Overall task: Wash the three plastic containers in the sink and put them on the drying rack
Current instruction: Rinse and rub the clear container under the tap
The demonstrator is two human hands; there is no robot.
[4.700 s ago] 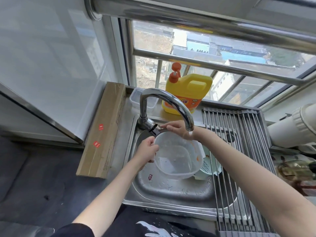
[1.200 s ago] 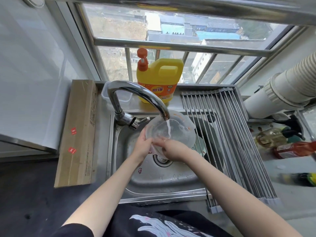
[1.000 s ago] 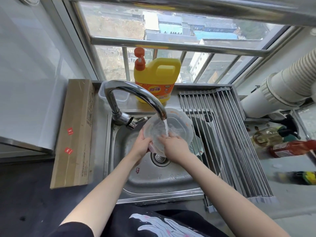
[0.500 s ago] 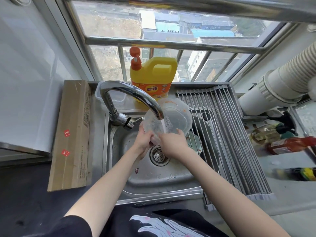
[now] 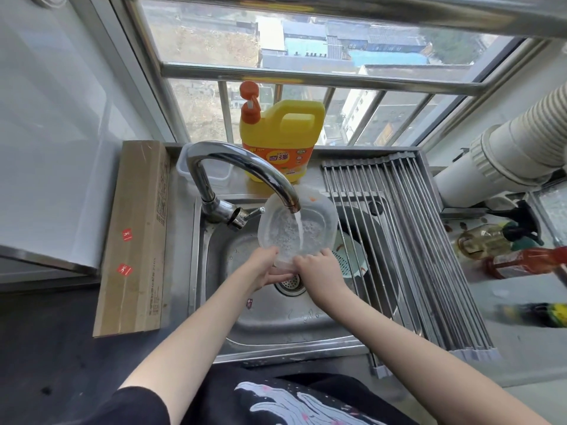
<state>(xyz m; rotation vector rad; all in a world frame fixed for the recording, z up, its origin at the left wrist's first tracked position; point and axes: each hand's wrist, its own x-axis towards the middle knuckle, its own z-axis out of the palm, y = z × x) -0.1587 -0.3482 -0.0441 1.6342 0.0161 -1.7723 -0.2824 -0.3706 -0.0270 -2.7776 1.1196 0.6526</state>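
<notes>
head view: a barred window (image 5: 306,50) looks out over rooftops above a steel sink (image 5: 276,317). a roll-up drying rack (image 5: 408,246) spans the sink's right part, a long cardboard box (image 5: 135,237) lies left of it, and a yellow detergent jug (image 5: 283,139) stands behind the curved faucet (image 5: 239,170). a clear plastic container (image 5: 294,222), tilted toward the camera, catches the running water over the basin; the left hand (image 5: 262,266) and right hand (image 5: 319,271) grasp its near rim. another clear tub (image 5: 214,176) sits behind the faucet.
</notes>
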